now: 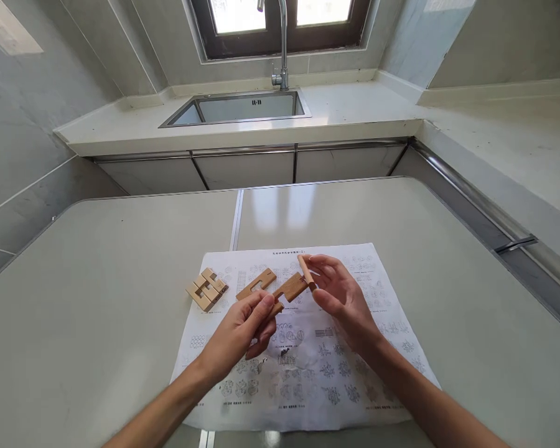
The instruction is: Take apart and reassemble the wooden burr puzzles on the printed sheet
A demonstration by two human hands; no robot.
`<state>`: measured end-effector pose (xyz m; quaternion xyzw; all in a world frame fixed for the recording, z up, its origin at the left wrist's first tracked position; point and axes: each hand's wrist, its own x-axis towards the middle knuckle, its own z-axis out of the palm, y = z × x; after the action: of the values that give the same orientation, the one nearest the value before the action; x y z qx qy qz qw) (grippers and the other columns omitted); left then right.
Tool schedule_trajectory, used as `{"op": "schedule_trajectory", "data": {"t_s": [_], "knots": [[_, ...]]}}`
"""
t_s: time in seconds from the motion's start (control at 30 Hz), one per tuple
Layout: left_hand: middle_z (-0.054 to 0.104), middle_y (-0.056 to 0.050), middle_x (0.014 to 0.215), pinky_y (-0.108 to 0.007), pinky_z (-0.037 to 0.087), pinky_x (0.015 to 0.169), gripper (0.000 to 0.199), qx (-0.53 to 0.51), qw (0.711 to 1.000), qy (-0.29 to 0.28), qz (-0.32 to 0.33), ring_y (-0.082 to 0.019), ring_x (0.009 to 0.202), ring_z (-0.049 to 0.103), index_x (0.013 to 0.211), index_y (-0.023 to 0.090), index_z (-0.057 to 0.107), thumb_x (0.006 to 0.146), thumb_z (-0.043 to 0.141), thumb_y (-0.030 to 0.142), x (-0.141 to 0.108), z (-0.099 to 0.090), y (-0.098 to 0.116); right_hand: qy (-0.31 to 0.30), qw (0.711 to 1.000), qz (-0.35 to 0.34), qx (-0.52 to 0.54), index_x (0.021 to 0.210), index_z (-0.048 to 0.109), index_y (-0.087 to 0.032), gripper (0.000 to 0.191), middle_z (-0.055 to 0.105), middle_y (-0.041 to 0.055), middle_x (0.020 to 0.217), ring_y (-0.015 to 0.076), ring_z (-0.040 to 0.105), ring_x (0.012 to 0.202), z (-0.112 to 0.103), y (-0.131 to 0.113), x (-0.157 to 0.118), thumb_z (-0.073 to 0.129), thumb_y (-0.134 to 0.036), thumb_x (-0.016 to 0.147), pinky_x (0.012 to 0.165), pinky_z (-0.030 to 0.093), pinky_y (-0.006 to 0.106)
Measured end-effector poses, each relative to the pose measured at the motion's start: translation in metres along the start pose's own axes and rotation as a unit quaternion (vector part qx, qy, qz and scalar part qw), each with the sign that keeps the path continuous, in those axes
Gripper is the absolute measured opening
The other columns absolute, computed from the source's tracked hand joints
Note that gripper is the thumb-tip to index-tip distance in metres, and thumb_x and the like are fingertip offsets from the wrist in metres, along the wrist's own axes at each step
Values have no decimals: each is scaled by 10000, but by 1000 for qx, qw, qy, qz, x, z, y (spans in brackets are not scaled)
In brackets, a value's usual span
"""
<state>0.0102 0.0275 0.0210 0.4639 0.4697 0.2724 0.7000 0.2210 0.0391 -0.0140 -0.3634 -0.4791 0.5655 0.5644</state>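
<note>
My left hand (254, 323) pinches a notched wooden piece (292, 287) between thumb and fingers, above a printed sheet. A slim wooden piece (307, 272), seen on edge, meets the right end of that piece. My right hand (338, 292) holds this slim piece between its thumb and fingers. Another flat piece with a cutout (256, 284) lies on the sheet just beyond my left hand. At the sheet's upper left corner rests a small group of interlocked wooden blocks (207, 290).
The printed paper sheet (308, 398) shows many small diagrams and lies on a pale table (121, 311). Beyond the table are a counter (350, 112), a sink (242, 109), a faucet (284, 50) and a window. Another counter runs along the right.
</note>
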Motion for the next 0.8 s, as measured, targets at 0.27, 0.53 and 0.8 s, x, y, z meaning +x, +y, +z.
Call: {"op": "schedule_trajectory", "data": {"t_s": [0.27, 0.53, 0.8], "knots": [[417, 128, 463, -142, 153, 290, 475, -166, 982, -51, -76, -24, 291, 197, 855, 206, 525, 924, 691, 646, 5, -11, -21, -70, 983, 98, 140, 1309, 652, -331, 601, 651, 87, 1487, 354, 512, 1474, -4, 4, -1, 892, -530, 796, 1256, 368, 564], [399, 144, 445, -127, 150, 264, 483, -183, 977, -68, -89, -26, 280, 187, 892, 217, 529, 907, 705, 667, 2, -16, -22, -111, 984, 92, 108, 1305, 682, -313, 596, 647, 112, 1491, 355, 531, 1458, -8, 5, 1, 905, -521, 794, 1263, 363, 572], [414, 133, 488, -137, 184, 298, 464, -161, 978, -100, -84, -31, 304, 251, 957, 209, 540, 936, 690, 648, -2, -17, -21, -196, 977, 76, 32, 1396, 615, -327, 696, 585, 110, 1519, 339, 497, 1470, -3, 19, -10, 941, -347, 782, 1253, 370, 536]]}}
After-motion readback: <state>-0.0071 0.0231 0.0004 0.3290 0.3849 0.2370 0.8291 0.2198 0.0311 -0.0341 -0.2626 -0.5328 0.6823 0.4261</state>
